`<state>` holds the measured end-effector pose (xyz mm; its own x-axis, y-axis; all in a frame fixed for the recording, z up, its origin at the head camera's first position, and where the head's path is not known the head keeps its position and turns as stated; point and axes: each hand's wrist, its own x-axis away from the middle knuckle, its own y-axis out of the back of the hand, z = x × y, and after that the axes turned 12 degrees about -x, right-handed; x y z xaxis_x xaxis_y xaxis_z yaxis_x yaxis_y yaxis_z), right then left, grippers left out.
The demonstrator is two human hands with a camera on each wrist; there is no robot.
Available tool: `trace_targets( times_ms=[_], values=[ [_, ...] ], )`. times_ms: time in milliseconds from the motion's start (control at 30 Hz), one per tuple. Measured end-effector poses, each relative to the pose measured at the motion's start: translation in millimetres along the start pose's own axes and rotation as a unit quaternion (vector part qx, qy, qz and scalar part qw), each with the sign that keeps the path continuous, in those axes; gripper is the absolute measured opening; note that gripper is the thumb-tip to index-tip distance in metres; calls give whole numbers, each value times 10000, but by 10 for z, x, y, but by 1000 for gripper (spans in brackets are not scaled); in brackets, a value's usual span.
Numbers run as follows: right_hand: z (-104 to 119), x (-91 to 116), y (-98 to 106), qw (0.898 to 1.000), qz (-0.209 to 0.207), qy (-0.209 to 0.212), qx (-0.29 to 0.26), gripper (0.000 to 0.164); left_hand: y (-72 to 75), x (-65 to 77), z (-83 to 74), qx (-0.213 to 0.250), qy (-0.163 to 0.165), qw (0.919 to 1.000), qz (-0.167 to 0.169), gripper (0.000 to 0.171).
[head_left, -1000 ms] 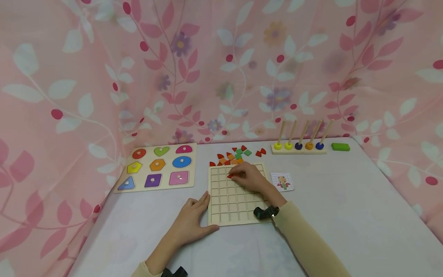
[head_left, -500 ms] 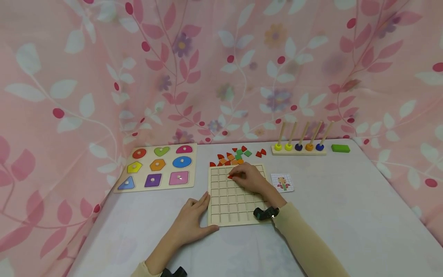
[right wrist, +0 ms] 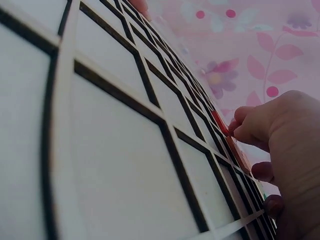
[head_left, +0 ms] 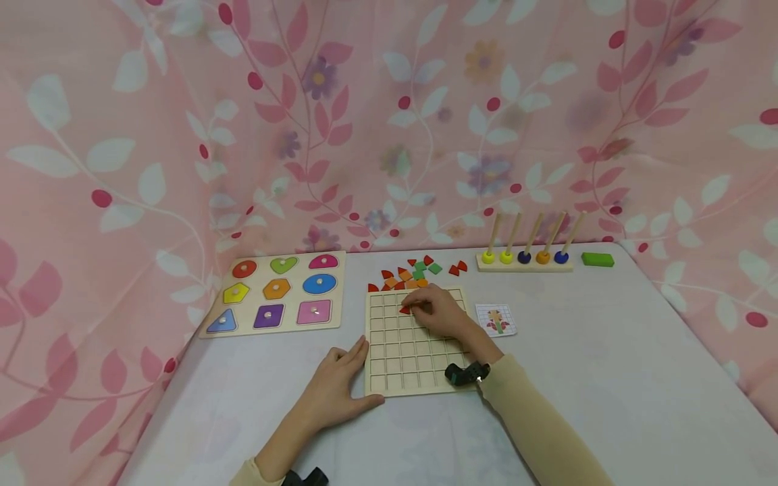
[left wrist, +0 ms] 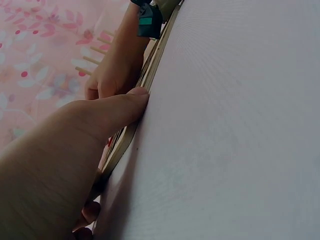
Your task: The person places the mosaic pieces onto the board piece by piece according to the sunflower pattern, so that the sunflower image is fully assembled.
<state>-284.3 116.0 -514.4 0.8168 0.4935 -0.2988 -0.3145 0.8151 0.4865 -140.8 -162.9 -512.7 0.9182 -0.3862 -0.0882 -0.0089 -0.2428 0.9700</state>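
Observation:
A wooden grid board point(head_left: 395, 368) lies on the table in the head view. My right hand point(head_left: 439, 312) is over its upper part, thumb and fingertips pinching a small red piece point(head_left: 405, 310) at a grid cell. In the right wrist view that red piece point(right wrist: 220, 123) sits against the grid at the fingertips, with an orange-brown piece point(right wrist: 238, 154) beside it, largely hidden from the head view by the hand. My left hand point(head_left: 337, 386) rests at the board's lower left corner, fingers straight along the left edge, thumb point(left wrist: 131, 102) against the near edge.
Several loose red, orange and green pieces point(head_left: 419, 275) lie behind the board. A pattern card point(head_left: 496, 320) is to its right, a shape puzzle point(head_left: 311, 290) to its left. Farther back right stand a peg rack point(head_left: 525, 266) and a green block point(head_left: 598, 259).
The red piece has turned slightly at the right fingertips and shows a little more of its face. Both hands stay in nearly the same place.

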Motion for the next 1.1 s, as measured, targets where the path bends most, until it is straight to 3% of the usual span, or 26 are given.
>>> trace_targets(
  times_ms=[167, 367, 767, 1100],
  values=[
    [-6, 21, 22, 9996, -174, -213, 51, 27, -16, -1, 5, -42, 3, 10000, -29, 105],
    [-18, 22, 34, 9989, -93, -429, 142, 33, -16, -11, 11, 6, 36, 10000, 78, 106],
    [25, 25, 27, 9989, 37, -444, -138, 28, -24, -5, 26, -6, 14, 10000, 97, 106],
    [34, 23, 19, 9992, 183, -291, 180, 29, -24, -10, 29, -94, 22, 9999, 108, 106]
  ],
)
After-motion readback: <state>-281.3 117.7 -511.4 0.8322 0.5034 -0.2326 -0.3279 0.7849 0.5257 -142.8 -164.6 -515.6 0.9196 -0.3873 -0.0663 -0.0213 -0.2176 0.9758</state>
